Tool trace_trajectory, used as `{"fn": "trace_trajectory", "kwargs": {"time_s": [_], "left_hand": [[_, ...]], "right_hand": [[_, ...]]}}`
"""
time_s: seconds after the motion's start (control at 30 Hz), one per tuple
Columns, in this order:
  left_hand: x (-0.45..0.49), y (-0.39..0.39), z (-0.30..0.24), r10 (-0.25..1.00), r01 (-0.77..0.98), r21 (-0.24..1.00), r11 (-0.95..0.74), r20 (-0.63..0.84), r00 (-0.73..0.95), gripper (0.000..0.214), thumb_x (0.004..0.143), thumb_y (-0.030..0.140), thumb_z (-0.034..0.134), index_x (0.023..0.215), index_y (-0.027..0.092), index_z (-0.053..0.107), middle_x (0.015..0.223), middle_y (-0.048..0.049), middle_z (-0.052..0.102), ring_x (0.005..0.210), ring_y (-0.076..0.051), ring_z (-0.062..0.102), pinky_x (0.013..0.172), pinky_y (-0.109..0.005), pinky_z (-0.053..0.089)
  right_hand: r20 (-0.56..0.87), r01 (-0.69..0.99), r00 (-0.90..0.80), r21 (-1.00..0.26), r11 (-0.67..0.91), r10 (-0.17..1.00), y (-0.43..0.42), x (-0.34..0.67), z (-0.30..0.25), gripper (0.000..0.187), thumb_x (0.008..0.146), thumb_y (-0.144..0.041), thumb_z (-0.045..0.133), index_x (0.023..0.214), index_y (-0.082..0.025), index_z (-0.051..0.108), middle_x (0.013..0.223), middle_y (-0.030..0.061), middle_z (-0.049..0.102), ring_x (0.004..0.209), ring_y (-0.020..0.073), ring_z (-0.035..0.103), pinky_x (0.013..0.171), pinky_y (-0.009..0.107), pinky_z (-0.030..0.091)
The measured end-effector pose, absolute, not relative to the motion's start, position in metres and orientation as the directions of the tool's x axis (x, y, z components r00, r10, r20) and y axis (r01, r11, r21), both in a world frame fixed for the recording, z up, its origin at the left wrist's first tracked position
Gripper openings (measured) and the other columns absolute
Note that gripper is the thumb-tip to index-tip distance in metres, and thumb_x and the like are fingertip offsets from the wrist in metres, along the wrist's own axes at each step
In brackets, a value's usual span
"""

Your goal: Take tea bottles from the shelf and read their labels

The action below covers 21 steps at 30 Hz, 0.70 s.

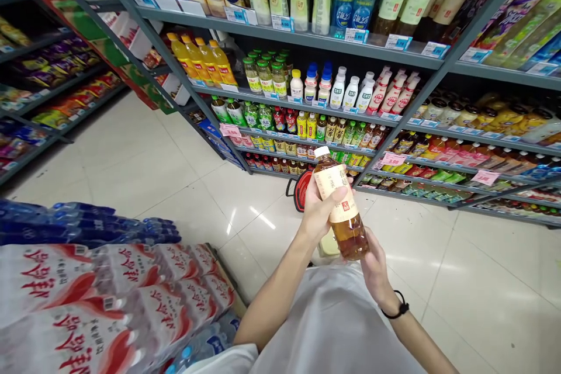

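Observation:
A bottle of brown tea with a white cap and a cream label is held tilted in front of my body. My left hand wraps round its labelled middle, the thumb lying across the label. Near the base, my right hand touches the bottle from the right side; its fingers are partly hidden behind it. A black band circles my right wrist. Beyond the bottle, low down, shows part of a red and black basket.
Drink shelves with several rows of bottles and price tags stretch ahead. Shrink-wrapped water packs are stacked at the lower left, with blue packs behind. Snack shelves stand at the far left. Pale floor tiles lie between.

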State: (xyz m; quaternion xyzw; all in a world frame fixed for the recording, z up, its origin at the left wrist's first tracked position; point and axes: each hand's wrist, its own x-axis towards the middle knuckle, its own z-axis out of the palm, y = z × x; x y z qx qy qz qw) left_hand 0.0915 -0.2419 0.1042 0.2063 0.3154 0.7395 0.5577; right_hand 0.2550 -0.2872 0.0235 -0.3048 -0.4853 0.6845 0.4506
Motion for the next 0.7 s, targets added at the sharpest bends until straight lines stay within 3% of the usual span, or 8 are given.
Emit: {"fn": "trace_trajectory", "kwargs": {"time_s": [0.07, 0.13, 0.23, 0.37, 0.47, 0.6, 0.7], "left_hand": [[0.091, -0.241, 0.103, 0.955, -0.727, 0.665, -0.174, -0.066, -0.288, 0.063, 0.073, 0.037, 0.092, 0.124, 0.014, 0.064, 0.106, -0.0111, 0.078, 0.082, -0.022, 0.077, 0.071, -0.029, 0.061], [0.091, -0.239, 0.102, 0.957, -0.746, 0.642, -0.177, -0.066, -0.283, 0.054, 0.078, 0.041, 0.087, 0.12, 0.014, 0.067, 0.111, -0.0121, 0.078, 0.083, -0.021, 0.077, 0.073, -0.029, 0.062], [0.091, -0.236, 0.101, 0.955, -0.754, 0.627, -0.198, -0.051, -0.293, 0.054, 0.081, 0.045, 0.083, 0.123, 0.017, 0.066, 0.124, -0.0123, 0.076, 0.084, -0.02, 0.077, 0.075, -0.031, 0.063], [0.09, -0.233, 0.104, 0.954, -0.796, 0.561, -0.228, -0.034, -0.298, 0.072, 0.077, 0.045, 0.086, 0.138, 0.021, 0.055, 0.122, -0.0088, 0.076, 0.089, -0.022, 0.076, 0.081, -0.035, 0.065], [0.09, -0.233, 0.104, 0.954, -0.808, 0.54, -0.237, -0.027, -0.298, 0.076, 0.076, 0.046, 0.087, 0.139, 0.021, 0.053, 0.116, -0.0079, 0.076, 0.091, -0.022, 0.076, 0.087, -0.038, 0.065], [0.09, -0.232, 0.101, 0.951, -0.813, 0.525, -0.252, -0.022, -0.308, 0.067, 0.077, 0.05, 0.086, 0.131, 0.02, 0.059, 0.113, -0.0083, 0.077, 0.09, -0.022, 0.076, 0.089, -0.039, 0.064], [0.09, -0.232, 0.101, 0.958, -0.836, 0.497, -0.232, -0.032, -0.285, 0.062, 0.077, 0.052, 0.086, 0.126, 0.021, 0.063, 0.109, -0.0069, 0.077, 0.09, -0.022, 0.076, 0.089, -0.039, 0.064]], "right_hand": [[0.104, -0.242, -0.352, -0.97, 0.017, 0.93, -0.287, 0.261, 0.018, 0.062, 0.088, -0.057, 0.08, 0.137, -0.024, 0.063, 0.136, 0.0132, 0.066, 0.105, 0.0279, 0.072, 0.082, 0.038, 0.064], [0.184, -0.148, -0.332, -0.979, 0.142, 0.925, -0.287, 0.265, 0.012, 0.059, 0.09, -0.048, 0.08, 0.141, -0.024, 0.062, 0.142, 0.0136, 0.064, 0.127, 0.031, 0.065, 0.107, 0.044, 0.057], [0.275, -0.037, -0.35, -0.959, 0.28, 0.895, -0.285, 0.269, 0.007, 0.063, 0.092, -0.038, 0.079, 0.15, -0.025, 0.057, 0.148, 0.0129, 0.061, 0.139, 0.0308, 0.058, 0.12, 0.046, 0.047], [0.355, 0.055, -0.353, -0.916, 0.398, 0.866, -0.28, 0.272, 0.006, 0.071, 0.093, -0.029, 0.078, 0.158, -0.028, 0.049, 0.155, 0.0115, 0.056, 0.142, 0.0286, 0.056, 0.121, 0.043, 0.047], [0.463, 0.146, -0.327, -0.836, 0.529, 0.823, -0.275, 0.274, 0.011, 0.08, 0.091, -0.022, 0.08, 0.162, -0.027, 0.044, 0.148, 0.0134, 0.061, 0.133, 0.0283, 0.062, 0.112, 0.042, 0.056], [0.651, 0.247, -0.286, -0.659, 0.71, 0.703, -0.267, 0.277, 0.021, 0.089, 0.086, -0.012, 0.083, 0.164, -0.021, 0.041, 0.128, 0.0165, 0.068, 0.114, 0.0289, 0.069, 0.091, 0.042, 0.064], [0.776, 0.296, -0.299, -0.478, 0.827, 0.555, -0.262, 0.284, 0.025, 0.088, 0.084, -0.006, 0.084, 0.162, -0.015, 0.044, 0.126, 0.0201, 0.068, 0.115, 0.0323, 0.068, 0.09, 0.046, 0.064]]}}
